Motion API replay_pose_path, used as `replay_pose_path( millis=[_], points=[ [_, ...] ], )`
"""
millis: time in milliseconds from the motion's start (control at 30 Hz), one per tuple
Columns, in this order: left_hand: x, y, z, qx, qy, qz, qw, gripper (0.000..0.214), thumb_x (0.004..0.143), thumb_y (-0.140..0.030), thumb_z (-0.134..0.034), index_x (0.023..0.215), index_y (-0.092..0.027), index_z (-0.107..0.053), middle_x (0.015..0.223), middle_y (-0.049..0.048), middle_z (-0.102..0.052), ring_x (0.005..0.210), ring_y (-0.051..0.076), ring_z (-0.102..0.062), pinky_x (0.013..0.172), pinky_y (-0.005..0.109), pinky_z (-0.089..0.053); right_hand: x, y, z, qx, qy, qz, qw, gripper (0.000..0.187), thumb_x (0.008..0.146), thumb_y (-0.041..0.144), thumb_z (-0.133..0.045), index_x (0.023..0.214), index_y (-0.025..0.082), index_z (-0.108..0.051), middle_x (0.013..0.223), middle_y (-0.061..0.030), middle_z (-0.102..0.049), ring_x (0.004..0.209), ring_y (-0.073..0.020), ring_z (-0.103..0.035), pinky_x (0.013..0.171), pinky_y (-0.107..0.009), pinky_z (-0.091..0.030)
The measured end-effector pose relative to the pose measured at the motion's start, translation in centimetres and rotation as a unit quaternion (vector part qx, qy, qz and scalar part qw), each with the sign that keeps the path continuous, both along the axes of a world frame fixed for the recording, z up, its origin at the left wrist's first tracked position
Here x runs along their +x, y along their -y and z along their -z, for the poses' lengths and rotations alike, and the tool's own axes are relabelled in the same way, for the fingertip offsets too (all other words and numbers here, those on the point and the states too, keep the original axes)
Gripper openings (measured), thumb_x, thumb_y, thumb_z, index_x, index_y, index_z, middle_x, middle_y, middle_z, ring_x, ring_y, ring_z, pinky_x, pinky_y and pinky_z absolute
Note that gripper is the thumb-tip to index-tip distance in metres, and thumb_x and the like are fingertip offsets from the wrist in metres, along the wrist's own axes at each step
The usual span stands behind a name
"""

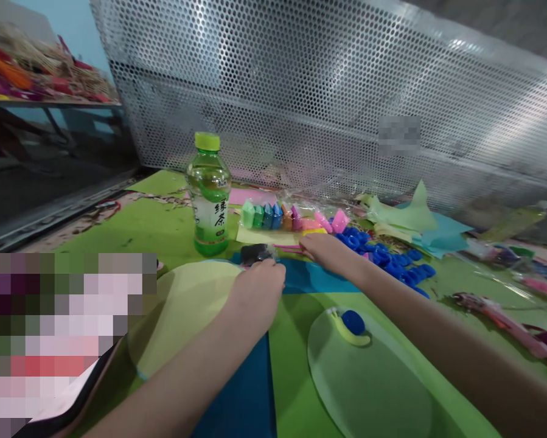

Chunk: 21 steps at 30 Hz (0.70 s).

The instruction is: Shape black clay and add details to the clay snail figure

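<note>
My left hand (258,291) rests on a pale yellow paper circle (182,310), its fingers curled and pinched at a small dark object in clear wrap (255,253). My right hand (324,250) reaches forward with the fingers closed near thin pink sticks (288,248) on a yellow sheet (264,236). Just behind lies a row of small coloured pieces (288,216) in clear plastic. A pile of blue rings (383,255) sits to the right of that hand.
A green tea bottle (208,194) stands upright at the left of my hands. A light green paper circle (369,383) with a blue knob lies near me. Folded green and blue paper (414,222) and a perforated metal panel (328,91) stand behind.
</note>
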<state>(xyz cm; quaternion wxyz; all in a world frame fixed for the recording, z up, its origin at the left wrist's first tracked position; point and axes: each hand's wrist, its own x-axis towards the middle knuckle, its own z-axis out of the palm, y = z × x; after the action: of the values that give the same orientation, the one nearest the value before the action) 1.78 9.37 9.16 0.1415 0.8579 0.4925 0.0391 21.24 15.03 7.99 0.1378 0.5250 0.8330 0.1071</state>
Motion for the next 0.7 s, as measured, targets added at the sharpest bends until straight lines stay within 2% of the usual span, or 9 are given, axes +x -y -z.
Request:
replay_pose_path(
  millis=[233, 333, 400, 500, 600, 700],
  points=[
    [-0.1, -0.4, 0.0, -0.012, 0.033, -0.019, 0.999, 0.015, 0.088, -0.025, -0.054, 0.094, -0.012, -0.059, 0.097, 0.0049, -0.060, 0.088, 0.017, -0.060, 0.078, 0.036, -0.052, -0.2, -2.5, 1.9, -0.033, -0.110, 0.049, 0.992, 0.023, 0.093, 0.029, -0.055, 0.107, 0.010, -0.056, 0.105, -0.0082, -0.055, 0.095, -0.0183, -0.055, 0.084, -0.037, -0.049],
    [-0.1, -0.4, -0.1, -0.022, 0.062, -0.025, 0.997, 0.015, 0.088, -0.024, -0.055, 0.093, -0.012, -0.059, 0.097, 0.0049, -0.061, 0.090, 0.017, -0.060, 0.080, 0.037, -0.052, 0.2, -2.4, 1.4, -0.060, -0.202, 0.054, 0.976, 0.022, 0.093, 0.029, -0.055, 0.104, 0.010, -0.056, 0.103, -0.0073, -0.055, 0.093, -0.0176, -0.055, 0.082, -0.036, -0.049],
    [-0.1, -0.5, 0.1, -0.025, 0.091, -0.016, 0.995, 0.014, 0.088, -0.024, -0.054, 0.092, -0.012, -0.059, 0.097, 0.0047, -0.061, 0.091, 0.017, -0.060, 0.082, 0.038, -0.051, 0.7, -1.5, 0.3, -0.079, -0.285, 0.053, 0.954, 0.021, 0.093, 0.029, -0.055, 0.101, 0.010, -0.056, 0.097, -0.0059, -0.055, 0.087, -0.0160, -0.056, 0.078, -0.033, -0.050],
    [-0.1, -0.7, 0.5, -0.025, 0.137, 0.005, 0.990, 0.013, 0.088, -0.022, -0.054, 0.092, -0.012, -0.060, 0.096, 0.0043, -0.062, 0.091, 0.017, -0.060, 0.083, 0.038, -0.051, 1.6, 1.0, -1.5, -0.121, -0.440, 0.043, 0.889, 0.023, 0.094, 0.030, -0.053, 0.105, 0.010, -0.052, 0.086, -0.0027, -0.053, 0.071, -0.0116, -0.053, 0.065, -0.026, -0.049],
    [0.2, -0.4, 0.8, -0.033, 0.177, 0.022, 0.983, 0.011, 0.088, -0.021, -0.054, 0.091, -0.013, -0.061, 0.095, 0.0037, -0.062, 0.090, 0.017, -0.059, 0.084, 0.038, -0.050, 2.2, 4.4, -2.7, -0.178, -0.593, 0.031, 0.785, 0.029, 0.092, 0.032, -0.053, 0.111, 0.013, -0.043, 0.077, 0.0007, -0.047, 0.060, -0.0084, -0.048, 0.053, -0.019, -0.043],
    [0.7, 0.3, 0.7, -0.058, 0.201, 0.035, 0.977, 0.010, 0.088, -0.019, -0.053, 0.091, -0.013, -0.061, 0.091, 0.0026, -0.063, 0.085, 0.015, -0.060, 0.080, 0.035, -0.050, 2.5, 7.8, -3.1, -0.235, -0.699, 0.037, 0.674, 0.041, 0.087, 0.036, -0.058, 0.115, 0.021, -0.032, 0.077, 0.0021, -0.046, 0.061, -0.0085, -0.049, 0.051, -0.017, -0.040]
  ],
)
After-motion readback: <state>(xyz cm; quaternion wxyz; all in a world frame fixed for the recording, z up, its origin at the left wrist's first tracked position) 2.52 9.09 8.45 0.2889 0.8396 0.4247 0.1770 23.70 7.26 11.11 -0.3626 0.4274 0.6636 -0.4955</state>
